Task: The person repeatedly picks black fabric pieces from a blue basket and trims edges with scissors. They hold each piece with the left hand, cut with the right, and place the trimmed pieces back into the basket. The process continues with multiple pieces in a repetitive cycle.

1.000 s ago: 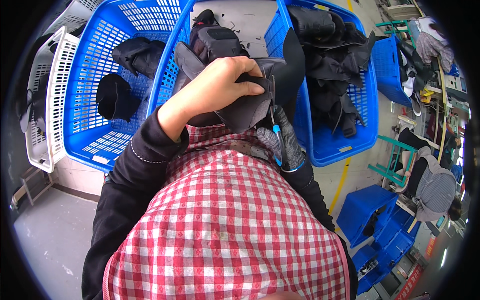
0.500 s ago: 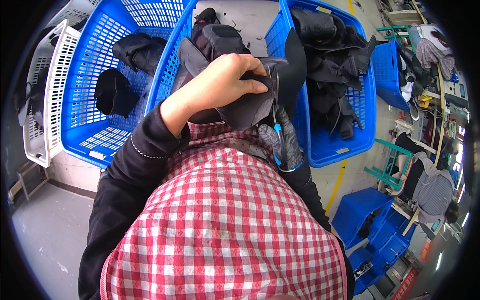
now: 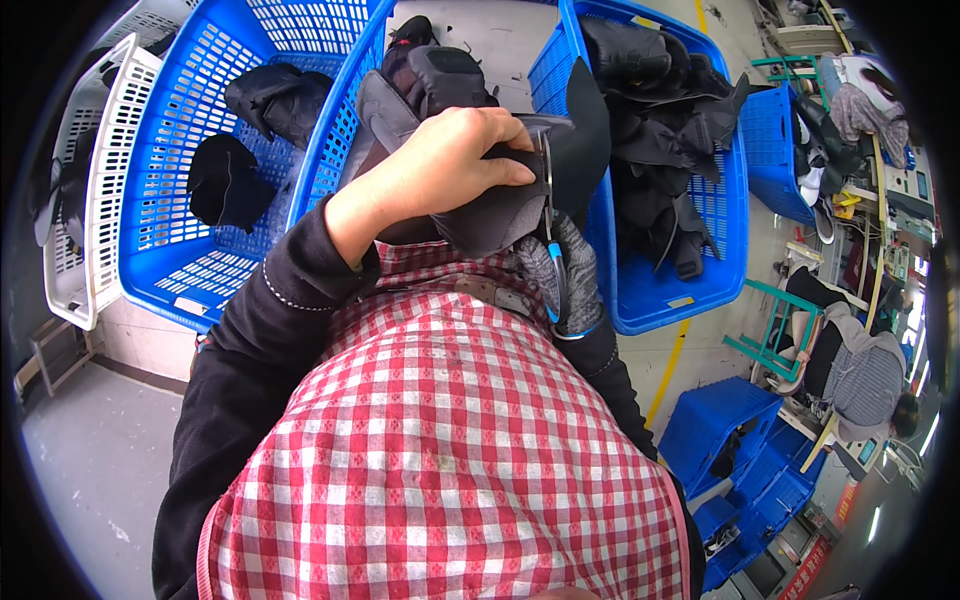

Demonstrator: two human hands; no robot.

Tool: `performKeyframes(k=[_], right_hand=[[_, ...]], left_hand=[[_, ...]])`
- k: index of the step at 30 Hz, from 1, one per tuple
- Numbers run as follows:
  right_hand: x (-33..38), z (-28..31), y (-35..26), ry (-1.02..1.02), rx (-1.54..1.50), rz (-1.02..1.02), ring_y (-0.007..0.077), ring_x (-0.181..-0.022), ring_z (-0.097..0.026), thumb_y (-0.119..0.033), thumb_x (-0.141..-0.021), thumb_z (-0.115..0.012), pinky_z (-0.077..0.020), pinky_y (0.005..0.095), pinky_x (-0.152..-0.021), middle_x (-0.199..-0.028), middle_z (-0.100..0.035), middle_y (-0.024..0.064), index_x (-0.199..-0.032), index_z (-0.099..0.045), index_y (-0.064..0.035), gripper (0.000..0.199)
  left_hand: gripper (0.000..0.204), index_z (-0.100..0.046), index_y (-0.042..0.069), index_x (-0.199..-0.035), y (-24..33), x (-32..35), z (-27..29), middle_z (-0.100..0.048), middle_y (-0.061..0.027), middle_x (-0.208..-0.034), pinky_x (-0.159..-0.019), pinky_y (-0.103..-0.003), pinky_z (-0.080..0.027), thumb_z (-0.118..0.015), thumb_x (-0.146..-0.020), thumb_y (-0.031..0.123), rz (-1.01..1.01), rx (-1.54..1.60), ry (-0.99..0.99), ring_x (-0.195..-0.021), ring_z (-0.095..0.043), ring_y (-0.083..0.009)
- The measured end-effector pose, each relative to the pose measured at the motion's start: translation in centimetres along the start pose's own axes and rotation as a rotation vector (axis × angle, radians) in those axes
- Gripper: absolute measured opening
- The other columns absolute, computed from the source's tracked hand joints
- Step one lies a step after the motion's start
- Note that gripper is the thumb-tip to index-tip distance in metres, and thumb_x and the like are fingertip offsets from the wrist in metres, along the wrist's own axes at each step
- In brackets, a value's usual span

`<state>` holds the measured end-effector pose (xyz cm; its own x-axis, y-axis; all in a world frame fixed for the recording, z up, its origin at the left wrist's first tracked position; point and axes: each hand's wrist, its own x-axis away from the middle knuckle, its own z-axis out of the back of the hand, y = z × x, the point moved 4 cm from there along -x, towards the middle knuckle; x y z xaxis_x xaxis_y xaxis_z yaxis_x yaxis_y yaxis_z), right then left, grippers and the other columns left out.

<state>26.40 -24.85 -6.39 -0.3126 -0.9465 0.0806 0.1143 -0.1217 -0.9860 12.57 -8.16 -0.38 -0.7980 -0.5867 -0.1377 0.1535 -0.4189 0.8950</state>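
Observation:
My left hand (image 3: 445,165), bare, pinches a dark grey and black shoe upper (image 3: 490,222) between thumb and fingers in front of my waist. In a grey knitted glove, my right hand (image 3: 574,280) is closed around scissors (image 3: 556,262) with blue and black handles. Their narrow blades point away from me and lie against the upper's right edge, beside my left fingertips. A black flap (image 3: 584,140) stands up just right of the blades. Beyond my left hand, more dark uppers (image 3: 445,80) are piled; what they rest on is mostly hidden.
At the left stands a blue perforated basket (image 3: 165,190) with a few black pieces, beside a white crate (image 3: 110,190). Another blue basket (image 3: 738,230), heaped with black uppers, is close on my right. Farther right are blue bins (image 3: 715,425), a teal frame (image 3: 770,330) and other people.
The scissor blades look closer together than before, and my right hand has shifted slightly. My left hand keeps its pinch on the upper in nearly the same place.

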Motion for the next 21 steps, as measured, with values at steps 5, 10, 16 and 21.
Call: performKeyframes(k=[5,10,16,21], right_hand=[[-0.2,-0.2,-3.2,-0.152,-0.032,-0.104,0.0168,-0.087,-0.072,-0.012,-0.097,-0.071,-0.0574,0.0318,-0.076,-0.099,-0.075,0.0103,-0.130,-0.063,-0.0007,0.035],[-1.5,-1.9,-3.2,-0.298,-0.449,-0.310,0.0094,-0.086,-0.064,-0.029,-0.107,-0.058,-0.0520,0.0242,-0.074,-0.102,-0.068,0.0031,-0.146,-0.048,-0.0039,0.047],[-1.9,-2.3,-0.8,-0.176,-0.554,-0.267,0.0156,-0.099,-0.069,-0.007,-0.103,-0.063,-0.0573,0.0283,-0.082,-0.113,-0.069,0.0045,-0.136,-0.057,-0.0059,0.034],[-2.2,-3.1,-0.1,-0.228,-0.627,-0.337,0.0153,-0.096,-0.069,-0.006,-0.102,-0.065,-0.0567,0.0274,-0.080,-0.110,-0.069,0.0053,-0.133,-0.058,-0.0064,0.032]], left_hand=[[0.023,-0.070,-0.004,-0.106,2.3,-1.7,5.0,-0.071,-0.0065,-0.091,-0.081,-0.028,-0.053,-0.078,-0.088,0.009,-0.013,0.043,-0.215,-0.087,-0.067,-0.0132],[0.021,-0.076,0.006,-0.097,2.2,-2.6,7.3,-0.071,-0.0059,-0.093,-0.098,-0.039,-0.045,-0.081,-0.080,0.017,-0.295,-0.433,-0.242,-0.102,-0.063,-0.0217],[0.040,-0.073,0.022,-0.117,-1.2,2.4,2.5,-0.061,-0.0034,-0.135,-0.119,-0.065,-0.017,-0.085,-0.080,0.034,-0.105,-0.702,0.394,-0.149,-0.039,-0.0288],[0.043,-0.071,0.018,-0.118,-2.4,2.8,2.6,-0.062,-0.0037,-0.136,-0.118,-0.068,-0.020,-0.085,-0.082,0.037,-0.132,-0.638,0.422,-0.149,-0.039,-0.0298]])
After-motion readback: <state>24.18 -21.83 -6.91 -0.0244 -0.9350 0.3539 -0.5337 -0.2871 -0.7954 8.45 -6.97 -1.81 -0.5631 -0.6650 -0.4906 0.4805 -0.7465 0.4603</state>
